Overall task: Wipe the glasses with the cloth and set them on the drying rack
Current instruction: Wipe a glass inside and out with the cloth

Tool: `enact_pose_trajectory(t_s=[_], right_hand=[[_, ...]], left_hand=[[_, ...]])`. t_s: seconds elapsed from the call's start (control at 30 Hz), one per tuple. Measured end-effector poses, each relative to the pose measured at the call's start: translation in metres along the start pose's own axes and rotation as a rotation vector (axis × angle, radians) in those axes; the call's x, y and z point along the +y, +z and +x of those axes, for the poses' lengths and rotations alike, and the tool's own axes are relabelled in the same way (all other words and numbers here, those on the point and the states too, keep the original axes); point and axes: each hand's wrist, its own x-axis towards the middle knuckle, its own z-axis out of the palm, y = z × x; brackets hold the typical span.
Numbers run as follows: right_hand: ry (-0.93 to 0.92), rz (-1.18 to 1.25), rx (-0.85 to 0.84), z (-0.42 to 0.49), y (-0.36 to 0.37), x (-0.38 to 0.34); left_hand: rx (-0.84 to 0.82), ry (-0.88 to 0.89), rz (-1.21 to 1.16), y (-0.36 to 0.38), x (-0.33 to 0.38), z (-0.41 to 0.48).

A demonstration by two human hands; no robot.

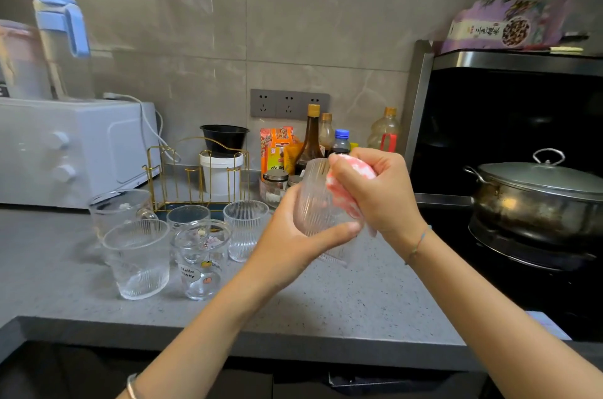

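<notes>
Head view: I see left hand (290, 235) fingers wrapped round ribbed glass (311, 202), steadying it above tabletop (359, 300); right hand (378, 193) fingers clenched on pink cloth (354, 170), rubbing rim. Drying rack (195, 170) at ten o'clock.

cloth (354, 176): pink and white, mottled
held glass (315, 202): clear, fine vertical ribs
printed glass (200, 263): clear, cartoon print, black lettering
drying rack (195, 176): gold wire
countertop (359, 300): grey, dark speckles
oven (75, 150): white
jug lid (57, 2): pale blue, pink cap
pot (538, 202): steel grey, browned sides
</notes>
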Motion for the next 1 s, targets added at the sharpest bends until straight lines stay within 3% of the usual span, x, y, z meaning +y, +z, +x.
enact_pose_trajectory(t_s=[0.13,0.3,0.37,0.5,0.73,0.87,1.0], right_hand=[[-0.049,0.049,-0.011,-0.003,0.003,-0.002],[-0.018,0.279,-0.022,-0.003,0.001,-0.005],[0.005,0.305,0.004,-0.003,0.002,-0.003],[0.087,0.33,0.047,-0.002,0.001,0.001],[0.009,0.074,0.124,0.007,-0.002,-0.007],[-0.005,0.046,0.087,0.007,0.0,-0.007],[-0.02,0.126,0.066,0.003,0.001,-0.003]], left_hand=[[-0.058,-0.015,-0.206,-0.007,-0.001,-0.006],[-0.307,-0.145,-0.815,-0.01,0.003,-0.01],[-0.341,-0.17,-0.947,-0.009,0.002,-0.009],[-0.263,-0.188,-0.802,-0.011,0.002,-0.005],[-0.121,-0.045,-0.03,-0.009,0.015,0.0],[-0.029,0.076,-0.054,-0.003,0.01,0.0],[-0.094,0.028,-0.249,-0.007,0.007,-0.004]])
